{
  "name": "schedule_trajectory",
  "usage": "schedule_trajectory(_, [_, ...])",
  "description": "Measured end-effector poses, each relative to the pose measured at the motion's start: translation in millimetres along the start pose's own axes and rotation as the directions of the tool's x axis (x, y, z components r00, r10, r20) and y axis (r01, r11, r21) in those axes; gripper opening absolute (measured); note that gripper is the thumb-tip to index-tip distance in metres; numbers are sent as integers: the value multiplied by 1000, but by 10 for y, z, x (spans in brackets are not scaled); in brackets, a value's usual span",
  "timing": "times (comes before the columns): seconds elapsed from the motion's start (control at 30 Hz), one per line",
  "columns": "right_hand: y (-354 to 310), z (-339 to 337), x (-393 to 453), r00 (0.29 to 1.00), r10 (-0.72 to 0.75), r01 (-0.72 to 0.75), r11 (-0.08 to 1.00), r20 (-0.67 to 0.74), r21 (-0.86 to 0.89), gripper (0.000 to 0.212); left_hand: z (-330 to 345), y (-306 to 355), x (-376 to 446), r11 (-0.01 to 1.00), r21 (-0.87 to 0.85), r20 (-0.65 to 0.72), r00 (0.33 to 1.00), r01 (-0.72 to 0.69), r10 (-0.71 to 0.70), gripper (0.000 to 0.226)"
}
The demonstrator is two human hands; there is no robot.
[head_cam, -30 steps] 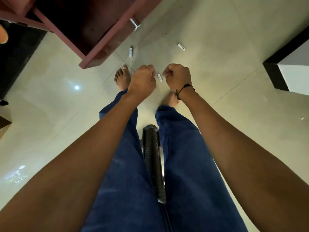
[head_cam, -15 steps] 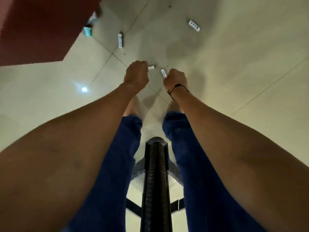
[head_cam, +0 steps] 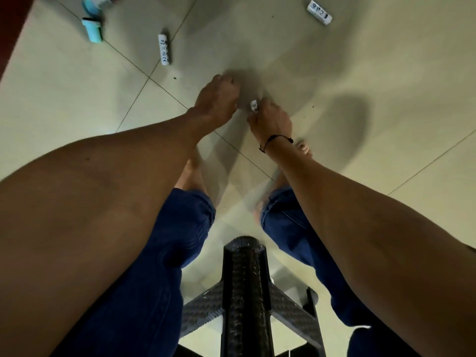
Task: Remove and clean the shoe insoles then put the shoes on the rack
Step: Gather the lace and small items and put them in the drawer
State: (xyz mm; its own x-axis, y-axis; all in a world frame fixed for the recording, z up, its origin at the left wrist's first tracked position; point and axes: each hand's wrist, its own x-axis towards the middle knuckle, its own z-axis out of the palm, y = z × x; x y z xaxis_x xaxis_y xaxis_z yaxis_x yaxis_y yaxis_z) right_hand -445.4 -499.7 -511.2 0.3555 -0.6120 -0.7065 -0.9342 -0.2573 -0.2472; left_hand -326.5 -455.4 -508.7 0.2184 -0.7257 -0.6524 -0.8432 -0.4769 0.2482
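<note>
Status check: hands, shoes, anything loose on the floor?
Right hand pinching a small white piece; left hand curled, contents hidden. No shoes or insoles visible. Two white batteries on the floor.

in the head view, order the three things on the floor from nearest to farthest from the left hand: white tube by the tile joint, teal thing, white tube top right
From the left hand:
1. White tube by the tile joint, up and to its left.
2. Teal thing, farther left, near the top edge.
3. White tube top right, across the floor.
</note>
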Motion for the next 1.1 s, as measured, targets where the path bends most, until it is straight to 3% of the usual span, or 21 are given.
schedule_trajectory(0.07, [-49,-82,-83,999,37,-37,998,2,54,26,-95,64,-79,996,-76,-22,998,56,-58,29])
schedule_trajectory(0.17, [-148,-353,-370,999,36,-36,994,7,100,28,-354,195,-351,907,-376,-24,976,190,-215,22])
schedule_trajectory(0.27, [-351,-721,-777,1000,-11,13,991,-12,130,27,-756,353,-767,644,-708,26,923,288,-384,13])
schedule_trajectory(0.37, [-646,-1188,-1285,993,-64,87,965,-99,249,29,-1241,545,-1329,446,-848,58,886,286,-459,17])
schedule_trajectory(0.47, [-978,-1679,-1788,981,-102,152,929,-163,338,32,-1755,652,-1915,319,-914,48,848,251,-528,19])
schedule_trajectory(0.67, [-1767,-2770,-2599,950,-303,309,876,-76,371,20,-2871,607,-2927,82,-980,93,791,179,-605,13])
schedule_trajectory(0.8, [-2300,-3241,-2715,894,-442,441,842,-70,312,23,-3453,475,-3156,72,-994,22,784,85,-620,14])
schedule_trajectory(0.9, [-2676,-3385,-2595,858,-513,503,832,-22,234,29,-3710,227,-3102,53,-998,-6,721,42,-693,19])
schedule_trajectory(1.0, [-2993,-3426,-2336,844,-533,525,843,52,120,21,-3815,-109,-2839,-29,-999,37,683,23,-730,9])
schedule_trajectory(1.1, [-3211,-3423,-2002,848,-524,524,851,83,20,16,-3879,-394,-2529,-78,-996,90,700,49,-708,8])
